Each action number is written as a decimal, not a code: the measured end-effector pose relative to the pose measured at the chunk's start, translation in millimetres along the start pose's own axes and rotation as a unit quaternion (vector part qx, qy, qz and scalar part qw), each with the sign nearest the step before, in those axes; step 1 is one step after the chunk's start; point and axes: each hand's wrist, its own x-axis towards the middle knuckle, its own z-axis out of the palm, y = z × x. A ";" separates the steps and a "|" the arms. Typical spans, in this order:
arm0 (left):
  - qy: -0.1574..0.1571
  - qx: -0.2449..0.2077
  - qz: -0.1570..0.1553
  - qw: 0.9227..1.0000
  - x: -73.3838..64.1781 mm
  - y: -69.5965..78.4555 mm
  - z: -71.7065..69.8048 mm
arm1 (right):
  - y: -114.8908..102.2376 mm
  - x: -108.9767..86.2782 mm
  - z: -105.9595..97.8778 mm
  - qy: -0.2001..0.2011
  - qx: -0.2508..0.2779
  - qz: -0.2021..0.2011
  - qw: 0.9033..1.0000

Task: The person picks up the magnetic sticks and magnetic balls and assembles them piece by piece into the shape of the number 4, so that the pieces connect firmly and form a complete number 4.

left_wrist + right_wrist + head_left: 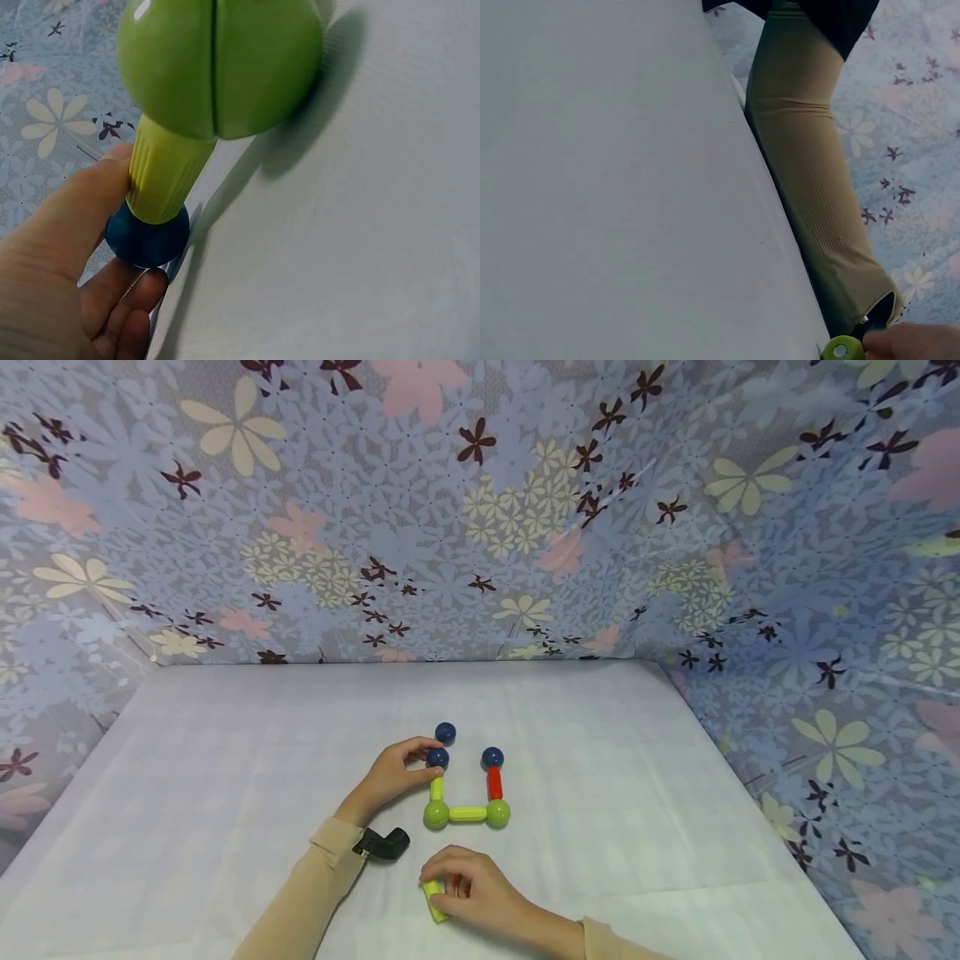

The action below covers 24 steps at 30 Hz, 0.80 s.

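Observation:
My left hand (396, 770) grips a dark blue ball (437, 758) between thumb and fingers. That ball sits at the end of a yellow-green stick (165, 172), whose other end meets a green ball (437, 814). From there a second yellow-green stick (468, 814) runs across to another green ball (498, 813). A red stick (494, 783) leads up from it to a dark blue ball (492, 757). Nearer the front, my right hand (480, 893) pinches a loose yellow-green stick (434, 902); its round end (841, 349) shows a pale disc in the right wrist view.
Another dark blue ball (446, 732) lies just beyond the left fingers. A white cloth (637, 827) covers the table, and flowered fabric (420, 527) hangs behind it and along the right. A black wrist camera (386, 844) juts from the left sleeve.

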 end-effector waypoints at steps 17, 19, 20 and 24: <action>0.001 0.011 -0.001 1.000 1.0 1.3 0.5 | 3.0 -7.5 -11.2 -0.051 -0.004 -0.033 0.998; 0.002 0.012 -0.001 1.000 1.2 0.4 0.2 | 4.3 -8.4 -12.6 -0.037 -0.001 -0.039 0.999; 0.001 0.012 -0.002 1.000 1.2 -0.2 0.2 | 4.8 -9.1 -13.6 -0.029 0.005 -0.037 0.999; 0.000 0.015 -0.007 1.000 0.5 -2.1 0.2 | 6.6 -13.4 -18.6 0.001 0.036 -0.016 0.999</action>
